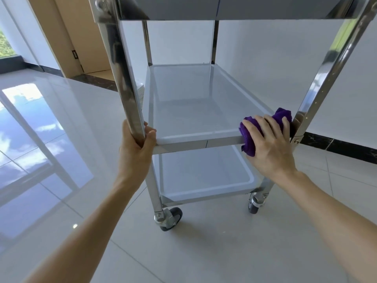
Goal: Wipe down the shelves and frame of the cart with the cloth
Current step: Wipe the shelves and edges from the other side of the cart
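Purple cloth (247, 137): my right hand (269, 144) presses it flat-fingered onto middle shelf (193, 103) front-right corner; left hand (135, 139) grips cart (126, 78) post; remaining surfaces, I judge, pending.

A single wide-angle camera, worn on the person's head, looked forward and down from close range at the cart (206, 142), its middle shelf filling the centre, both forearms reaching in from the bottom edge and glossy floor tiles (204, 252) spreading below.
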A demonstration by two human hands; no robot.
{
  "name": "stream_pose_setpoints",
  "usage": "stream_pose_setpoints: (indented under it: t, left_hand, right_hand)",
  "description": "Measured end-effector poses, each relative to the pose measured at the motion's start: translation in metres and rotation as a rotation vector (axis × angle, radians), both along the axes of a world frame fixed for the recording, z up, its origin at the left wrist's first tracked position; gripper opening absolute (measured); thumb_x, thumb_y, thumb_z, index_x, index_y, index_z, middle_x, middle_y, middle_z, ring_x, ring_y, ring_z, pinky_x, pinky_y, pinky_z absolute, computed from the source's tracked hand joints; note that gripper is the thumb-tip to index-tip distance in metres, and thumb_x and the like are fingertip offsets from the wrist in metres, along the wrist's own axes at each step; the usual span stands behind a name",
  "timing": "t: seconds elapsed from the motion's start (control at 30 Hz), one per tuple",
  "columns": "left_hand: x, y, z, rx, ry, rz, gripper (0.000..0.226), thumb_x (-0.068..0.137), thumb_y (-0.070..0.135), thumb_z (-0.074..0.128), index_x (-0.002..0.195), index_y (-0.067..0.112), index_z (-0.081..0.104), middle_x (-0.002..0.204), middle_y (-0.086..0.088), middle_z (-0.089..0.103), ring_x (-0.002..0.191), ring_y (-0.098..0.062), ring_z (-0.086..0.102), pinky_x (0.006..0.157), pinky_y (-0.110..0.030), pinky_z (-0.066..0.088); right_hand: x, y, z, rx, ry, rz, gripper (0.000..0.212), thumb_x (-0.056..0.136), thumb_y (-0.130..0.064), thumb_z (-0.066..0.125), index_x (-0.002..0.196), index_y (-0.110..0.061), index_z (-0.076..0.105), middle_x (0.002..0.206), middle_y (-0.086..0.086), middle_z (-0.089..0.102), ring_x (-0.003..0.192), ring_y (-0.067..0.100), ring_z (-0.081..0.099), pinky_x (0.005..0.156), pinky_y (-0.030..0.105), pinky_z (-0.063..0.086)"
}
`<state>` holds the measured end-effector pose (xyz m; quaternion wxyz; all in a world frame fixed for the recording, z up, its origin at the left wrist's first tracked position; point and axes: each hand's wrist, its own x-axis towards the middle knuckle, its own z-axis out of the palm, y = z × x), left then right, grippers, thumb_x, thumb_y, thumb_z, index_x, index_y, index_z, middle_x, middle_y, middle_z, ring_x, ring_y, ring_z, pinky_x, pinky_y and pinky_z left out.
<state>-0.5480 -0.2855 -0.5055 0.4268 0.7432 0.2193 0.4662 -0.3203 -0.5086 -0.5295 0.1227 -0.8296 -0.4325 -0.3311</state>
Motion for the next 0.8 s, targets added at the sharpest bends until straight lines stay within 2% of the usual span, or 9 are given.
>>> stream_pose_setpoints:
  t: [0.13, 0.23, 0.3, 0.4, 0.5, 0.57, 0.7, 0.77, 0.8]
  left_hand:
    - [0.001, 0.006, -0.006, 0.026, 0.004, -0.026, 0.026, 0.096, 0.022, 0.052, 0.102, 0.046, 0.044, 0.103, 0.013, 0.065, 0.084, -0.018, 0.061, 0.076, -0.043, 0.055]
    - [0.004, 0.012, -0.008, 0.02, -0.04, -0.053, 0.028, 0.095, 0.014, 0.051, 0.103, 0.04, 0.043, 0.104, 0.01, 0.068, 0.092, -0.01, 0.062, 0.077, -0.03, 0.054]
    - [0.006, 0.013, -0.009, 0.02, -0.065, -0.071, 0.03, 0.095, 0.008, 0.05, 0.104, 0.035, 0.043, 0.103, 0.008, 0.069, 0.095, -0.009, 0.062, 0.076, -0.025, 0.053]
    - [0.007, 0.012, -0.014, 0.006, -0.098, -0.082, 0.027, 0.095, 0.004, 0.049, 0.107, 0.027, 0.043, 0.099, 0.006, 0.068, 0.092, -0.005, 0.061, 0.075, -0.024, 0.052]
    - [0.007, 0.013, -0.015, 0.011, -0.126, -0.098, 0.026, 0.095, 0.001, 0.049, 0.108, 0.022, 0.043, 0.094, 0.008, 0.064, 0.084, -0.001, 0.058, 0.071, -0.014, 0.047]
    - [0.008, 0.014, -0.014, 0.004, -0.128, -0.11, 0.025, 0.095, -0.001, 0.049, 0.112, 0.016, 0.042, 0.092, 0.007, 0.062, 0.083, 0.0, 0.057, 0.07, -0.011, 0.046]
    - [0.008, 0.014, -0.014, 0.017, -0.149, -0.123, 0.026, 0.094, 0.001, 0.049, 0.115, 0.014, 0.04, 0.097, -0.014, 0.064, 0.086, -0.009, 0.058, 0.074, -0.012, 0.046]
    - [0.007, 0.014, -0.014, 0.021, -0.162, -0.128, 0.026, 0.094, 0.0, 0.049, 0.113, 0.016, 0.04, 0.097, -0.004, 0.065, 0.09, -0.02, 0.059, 0.073, -0.014, 0.047]
    - [0.008, 0.015, -0.014, 0.018, -0.164, -0.134, 0.027, 0.094, -0.001, 0.049, 0.112, 0.016, 0.041, 0.095, 0.011, 0.064, 0.092, -0.025, 0.06, 0.072, -0.016, 0.047]
  right_hand:
    - [-0.031, -0.019, -0.032, 0.143, 0.073, 0.288, 0.052, 0.088, -0.019, 0.062, 0.138, -0.007, 0.054, 0.146, 0.014, 0.048, 0.14, 0.035, 0.04, 0.118, 0.06, 0.02]
    - [-0.047, -0.023, -0.062, 0.085, 0.265, 0.389, 0.048, 0.085, -0.009, 0.067, 0.132, -0.008, 0.059, 0.138, 0.007, 0.055, 0.131, 0.028, 0.05, 0.116, 0.054, 0.03]
    - [-0.055, -0.015, -0.08, 0.032, 0.603, 0.328, 0.051, 0.08, 0.0, 0.071, 0.126, -0.019, 0.062, 0.127, -0.007, 0.063, 0.119, 0.019, 0.057, 0.107, 0.039, 0.042]
    - [-0.06, 0.003, -0.096, 0.037, 1.173, 0.126, 0.043, 0.08, 0.003, 0.064, 0.109, -0.029, 0.064, 0.091, -0.023, 0.074, 0.091, -0.007, 0.066, 0.075, 0.008, 0.047]
    - [-0.056, 0.024, -0.103, 0.186, 1.441, 0.039, 0.038, 0.08, 0.001, 0.063, 0.107, -0.025, 0.065, 0.083, -0.014, 0.077, 0.082, -0.001, 0.071, 0.08, 0.028, 0.057]
    - [-0.054, 0.042, -0.097, 0.207, 1.359, 0.063, 0.036, 0.079, -0.005, 0.067, 0.103, -0.032, 0.065, 0.086, -0.021, 0.075, 0.084, -0.004, 0.069, 0.082, 0.031, 0.056]
    - [-0.066, 0.086, -0.085, 0.089, 1.121, 0.284, 0.04, 0.078, -0.009, 0.069, 0.103, -0.04, 0.061, 0.09, -0.036, 0.068, 0.091, -0.015, 0.061, 0.073, 0.0, 0.042]
    - [-0.078, 0.111, -0.093, -0.027, 0.984, 0.374, 0.043, 0.079, -0.011, 0.07, 0.115, -0.032, 0.06, 0.106, -0.024, 0.067, 0.103, 0.001, 0.062, 0.088, 0.01, 0.045]
    - [-0.085, 0.123, -0.102, -0.153, 0.866, 0.38, 0.048, 0.08, -0.019, 0.071, 0.124, -0.031, 0.056, 0.119, -0.015, 0.063, 0.114, 0.013, 0.058, 0.099, 0.027, 0.045]
